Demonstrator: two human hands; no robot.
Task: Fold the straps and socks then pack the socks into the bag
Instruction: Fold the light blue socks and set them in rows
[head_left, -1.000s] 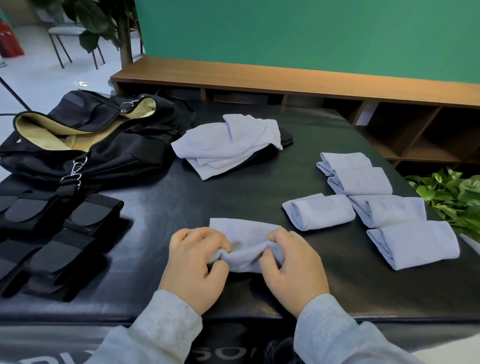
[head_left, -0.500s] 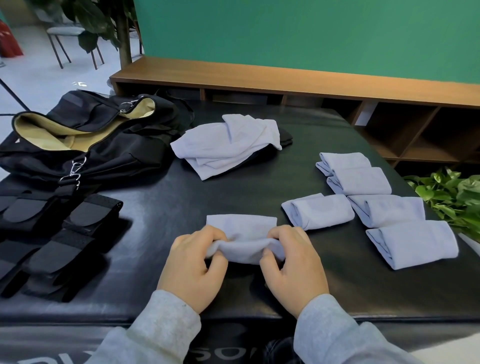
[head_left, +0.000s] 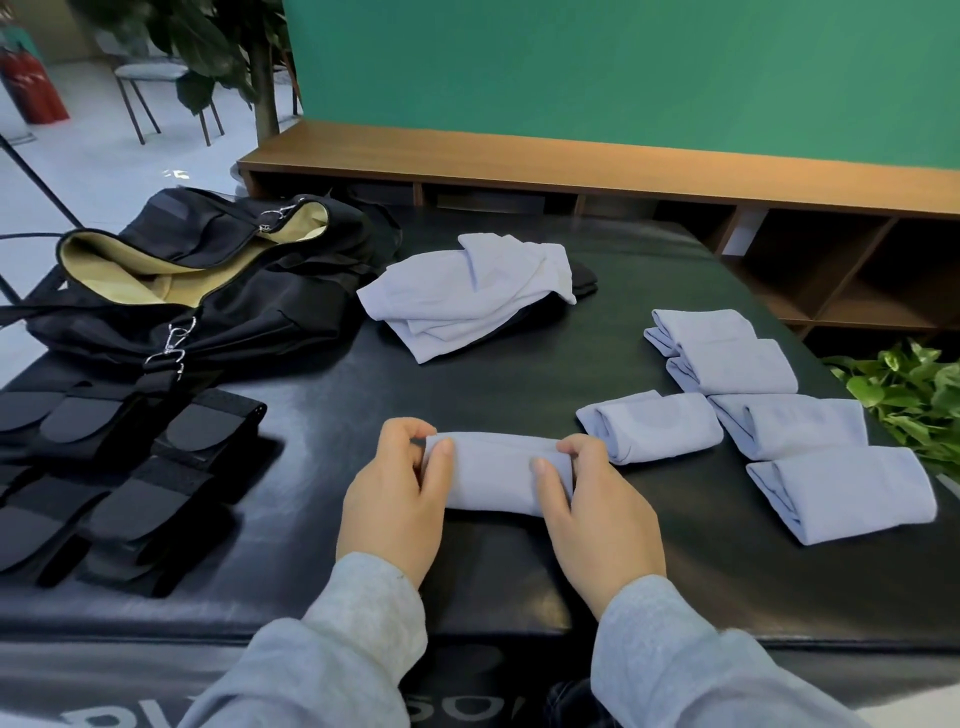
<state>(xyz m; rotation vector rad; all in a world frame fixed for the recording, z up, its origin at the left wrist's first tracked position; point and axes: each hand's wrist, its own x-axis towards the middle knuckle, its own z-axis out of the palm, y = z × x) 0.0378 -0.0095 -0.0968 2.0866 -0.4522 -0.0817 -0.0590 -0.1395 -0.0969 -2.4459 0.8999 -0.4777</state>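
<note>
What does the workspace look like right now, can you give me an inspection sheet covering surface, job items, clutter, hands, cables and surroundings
Surface: black padded table, glossy.
Job's things: one sock rolled between both hands at the near edge; five folded socks grouped on the right; a loose sock pile at the centre back; open black bag with tan lining at the back left; folded black straps on the left.
Clutter: nothing seen.
Hands: left hand grips the roll's left end; right hand grips its right end.
Cables: a thin dark line on the floor at far left; cannot tell what it is.
Surroundings: green wall, wooden shelf unit, leafy plant at right, chair and potted tree behind.
</note>
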